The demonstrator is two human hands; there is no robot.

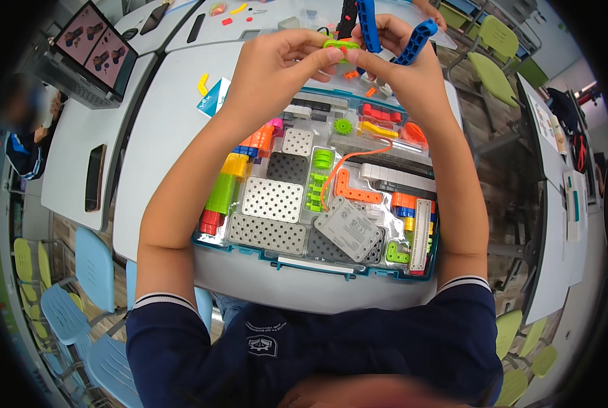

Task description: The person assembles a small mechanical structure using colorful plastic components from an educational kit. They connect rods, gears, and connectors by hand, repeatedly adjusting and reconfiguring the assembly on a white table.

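Hands pinch a green piece (340,46) at twelve o'clock above the parts tray (249,246): left hand (276,64) and right hand (392,68), also gripping blue beams (413,41). Loosened fingers could drop it among loose parts.

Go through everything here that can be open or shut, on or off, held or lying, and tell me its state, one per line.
Parts tray: open, full of pieces.
Laptop: lid open, screen lit.
Phone: flat on the table, screen dark.
Blue beams: held up in the right hand.
Green piece: pinched by the left hand and right fingertips.
Orange cable: loose, draped over the tray.
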